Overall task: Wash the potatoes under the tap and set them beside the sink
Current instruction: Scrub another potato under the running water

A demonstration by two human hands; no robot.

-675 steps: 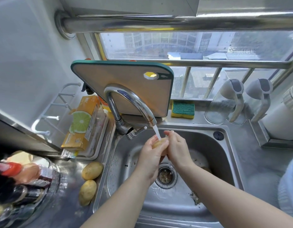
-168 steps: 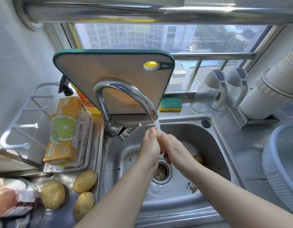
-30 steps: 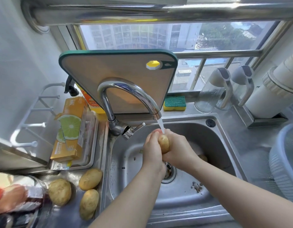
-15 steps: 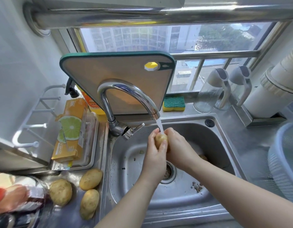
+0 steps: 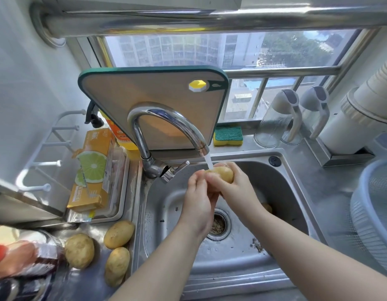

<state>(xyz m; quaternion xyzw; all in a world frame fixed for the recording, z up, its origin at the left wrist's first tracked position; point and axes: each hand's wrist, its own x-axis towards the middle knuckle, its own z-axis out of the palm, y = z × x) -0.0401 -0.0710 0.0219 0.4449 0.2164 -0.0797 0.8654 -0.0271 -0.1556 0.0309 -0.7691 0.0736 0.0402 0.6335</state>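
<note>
The right hand (image 5: 236,187) has its fingers curled over the far side of a potato (image 5: 220,173) and holds it lengthwise under the thin stream of water (image 5: 209,162) from the tap (image 5: 166,118). The left hand (image 5: 199,198) closes in from the near side with its fingers bent round the potato's left end, though its thumb is hidden underneath. Both hands hang over the middle of the sink (image 5: 296,192), with the drain (image 5: 218,223) directly below them. Just past the right forearm, a sliver of another potato (image 5: 266,207) shows on the sink floor, most of it hidden by the arm. To the left of the hands, beyond the sink's rim, three potatoes (image 5: 118,234) lie close together on the steel counter. Behind the hands a chopping board (image 5: 153,90) stands on edge behind the tap, and a sponge (image 5: 227,135) sits at its right. Well off to the right of the hands is a plastic basket (image 5: 375,213). From where I stand the potato looks firm and dense, nothing a squeeze would hurt. Its wet skin and rounded shape could let it shoot out of a loose grip. I would take it round the thick middle, fingers wrapped and thumb opposite, rather than by a tapered end. I would also lay it down on its long side so it does not roll on the wet steel.
</note>
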